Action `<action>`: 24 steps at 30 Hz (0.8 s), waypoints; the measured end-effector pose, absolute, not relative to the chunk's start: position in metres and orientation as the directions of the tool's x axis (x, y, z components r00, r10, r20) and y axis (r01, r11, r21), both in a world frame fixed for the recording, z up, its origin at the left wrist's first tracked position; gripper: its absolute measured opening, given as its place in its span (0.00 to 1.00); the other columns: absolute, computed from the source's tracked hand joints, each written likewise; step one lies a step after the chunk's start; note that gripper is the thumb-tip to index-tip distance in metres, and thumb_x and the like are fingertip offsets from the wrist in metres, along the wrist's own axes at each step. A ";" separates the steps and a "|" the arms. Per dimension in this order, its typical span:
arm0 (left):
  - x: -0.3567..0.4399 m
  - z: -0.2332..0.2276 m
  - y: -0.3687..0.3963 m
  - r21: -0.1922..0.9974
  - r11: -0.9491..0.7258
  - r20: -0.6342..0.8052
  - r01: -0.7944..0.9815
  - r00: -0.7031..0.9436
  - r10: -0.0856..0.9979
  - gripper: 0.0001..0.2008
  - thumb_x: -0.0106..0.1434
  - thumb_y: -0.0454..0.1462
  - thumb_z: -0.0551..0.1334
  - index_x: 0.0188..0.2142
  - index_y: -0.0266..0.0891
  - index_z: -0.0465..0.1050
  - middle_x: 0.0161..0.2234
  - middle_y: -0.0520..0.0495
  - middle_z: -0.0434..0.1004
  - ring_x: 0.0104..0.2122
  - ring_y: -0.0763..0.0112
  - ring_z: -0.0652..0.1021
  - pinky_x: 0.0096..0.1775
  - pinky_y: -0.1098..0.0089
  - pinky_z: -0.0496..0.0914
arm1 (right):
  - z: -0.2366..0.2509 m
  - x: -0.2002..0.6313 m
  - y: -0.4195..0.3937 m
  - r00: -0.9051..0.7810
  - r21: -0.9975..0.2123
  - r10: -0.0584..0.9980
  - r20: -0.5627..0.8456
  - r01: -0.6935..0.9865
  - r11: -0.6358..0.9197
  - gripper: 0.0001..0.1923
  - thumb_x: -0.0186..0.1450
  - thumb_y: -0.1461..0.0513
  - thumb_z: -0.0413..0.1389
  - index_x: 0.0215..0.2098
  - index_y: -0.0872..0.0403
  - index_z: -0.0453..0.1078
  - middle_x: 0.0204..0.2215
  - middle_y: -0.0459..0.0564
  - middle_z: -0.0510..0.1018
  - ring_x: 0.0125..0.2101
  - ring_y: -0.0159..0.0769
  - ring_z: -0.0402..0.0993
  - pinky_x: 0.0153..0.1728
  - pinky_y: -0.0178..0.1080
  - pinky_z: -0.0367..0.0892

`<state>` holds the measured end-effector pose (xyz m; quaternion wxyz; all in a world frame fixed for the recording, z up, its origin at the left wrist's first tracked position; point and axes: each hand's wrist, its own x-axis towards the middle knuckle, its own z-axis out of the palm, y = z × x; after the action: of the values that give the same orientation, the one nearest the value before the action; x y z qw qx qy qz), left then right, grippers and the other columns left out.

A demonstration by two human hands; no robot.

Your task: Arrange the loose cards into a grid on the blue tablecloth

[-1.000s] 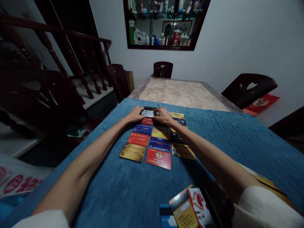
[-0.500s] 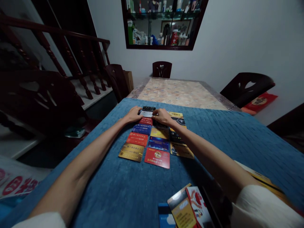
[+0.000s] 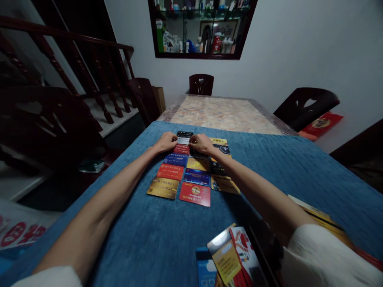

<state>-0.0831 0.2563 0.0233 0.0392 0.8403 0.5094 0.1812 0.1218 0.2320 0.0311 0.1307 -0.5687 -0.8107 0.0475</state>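
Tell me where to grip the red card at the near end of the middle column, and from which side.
Take the red card by its near long edge, coming from the person's side. It lies flat on the blue cloth, so a fingertip should press into the soft pile and get under that edge. Its far edge abuts a blue card and a gold card sits close on the left; the near side looks free.
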 end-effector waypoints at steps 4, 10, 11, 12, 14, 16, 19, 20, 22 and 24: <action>-0.083 0.023 0.250 0.238 -0.477 0.324 0.846 0.394 0.860 0.17 0.58 0.36 0.57 0.42 0.32 0.81 0.38 0.42 0.79 0.40 0.60 0.76 0.48 0.64 0.70 | 0.033 0.126 0.228 -0.332 -0.205 0.926 0.179 0.908 0.365 0.17 0.66 0.58 0.54 0.51 0.51 0.76 0.48 0.53 0.81 0.48 0.44 0.75 0.44 0.37 0.66; -0.076 0.024 0.229 0.252 -0.475 0.446 0.843 0.335 0.830 0.15 0.61 0.36 0.57 0.41 0.36 0.81 0.40 0.41 0.77 0.44 0.58 0.74 0.52 0.59 0.68 | 0.037 0.138 0.216 -0.343 -0.184 0.920 0.190 0.908 0.377 0.17 0.66 0.56 0.55 0.51 0.52 0.75 0.48 0.53 0.81 0.47 0.44 0.74 0.44 0.38 0.65; -0.074 0.024 0.224 0.257 -0.481 0.457 0.838 0.333 0.825 0.14 0.61 0.36 0.57 0.40 0.35 0.81 0.40 0.41 0.77 0.44 0.57 0.74 0.52 0.58 0.68 | 0.037 0.140 0.213 -0.347 -0.179 0.918 0.193 0.907 0.381 0.17 0.66 0.56 0.55 0.51 0.52 0.75 0.48 0.53 0.81 0.47 0.44 0.74 0.44 0.38 0.65; -0.073 0.025 0.219 0.262 -0.489 0.464 0.832 0.336 0.820 0.14 0.61 0.35 0.57 0.39 0.35 0.81 0.40 0.40 0.77 0.44 0.57 0.74 0.52 0.58 0.68 | 0.037 0.142 0.209 -0.352 -0.174 0.915 0.197 0.906 0.386 0.17 0.66 0.56 0.55 0.51 0.53 0.76 0.47 0.53 0.81 0.47 0.44 0.73 0.44 0.38 0.65; -0.068 0.028 0.207 0.271 -0.511 0.472 0.816 0.350 0.809 0.12 0.62 0.35 0.57 0.38 0.36 0.80 0.40 0.41 0.77 0.44 0.58 0.74 0.51 0.58 0.68 | 0.038 0.146 0.201 -0.364 -0.166 0.908 0.205 0.902 0.399 0.16 0.67 0.58 0.54 0.50 0.54 0.76 0.47 0.54 0.81 0.47 0.45 0.73 0.46 0.39 0.64; -0.064 0.030 0.194 0.279 -0.537 0.479 0.796 0.369 0.797 0.12 0.62 0.35 0.57 0.37 0.36 0.80 0.39 0.42 0.76 0.43 0.59 0.74 0.51 0.58 0.68 | 0.038 0.151 0.191 -0.377 -0.159 0.902 0.212 0.897 0.412 0.16 0.67 0.59 0.54 0.50 0.54 0.76 0.47 0.54 0.81 0.47 0.45 0.73 0.46 0.40 0.63; -0.056 0.032 0.171 0.280 -0.578 0.491 0.767 0.403 0.772 0.11 0.63 0.35 0.57 0.36 0.37 0.80 0.39 0.42 0.76 0.43 0.60 0.74 0.49 0.58 0.69 | 0.040 0.161 0.173 -0.391 -0.149 0.894 0.217 0.892 0.426 0.15 0.66 0.60 0.54 0.48 0.54 0.77 0.46 0.54 0.81 0.47 0.46 0.72 0.46 0.40 0.63; -0.053 0.032 0.163 0.276 -0.592 0.494 0.757 0.417 0.763 0.11 0.64 0.35 0.57 0.36 0.37 0.80 0.40 0.42 0.76 0.43 0.60 0.74 0.49 0.58 0.69 | 0.041 0.165 0.166 -0.397 -0.145 0.891 0.221 0.890 0.432 0.15 0.65 0.61 0.54 0.47 0.54 0.77 0.45 0.54 0.82 0.46 0.45 0.72 0.46 0.40 0.63; -0.047 0.031 0.147 0.274 -0.620 0.499 0.735 0.443 0.745 0.11 0.64 0.35 0.57 0.35 0.37 0.80 0.40 0.43 0.76 0.43 0.60 0.74 0.48 0.59 0.69 | 0.042 0.173 0.151 -0.409 -0.137 0.882 0.233 0.884 0.446 0.14 0.65 0.62 0.54 0.46 0.54 0.78 0.44 0.54 0.82 0.46 0.46 0.72 0.46 0.41 0.63; -0.040 0.030 0.130 0.272 -0.650 0.506 0.709 0.469 0.724 0.10 0.64 0.34 0.58 0.35 0.37 0.80 0.40 0.43 0.76 0.43 0.61 0.74 0.48 0.59 0.69 | 0.043 0.182 0.136 -0.413 -0.141 0.878 0.244 0.880 0.453 0.15 0.65 0.62 0.54 0.46 0.54 0.78 0.45 0.54 0.81 0.47 0.47 0.71 0.46 0.42 0.63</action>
<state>-0.0402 0.1302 0.0304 0.0120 0.8570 0.4180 0.3011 0.1824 0.1358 0.0425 0.1424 -0.5228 -0.8404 -0.0045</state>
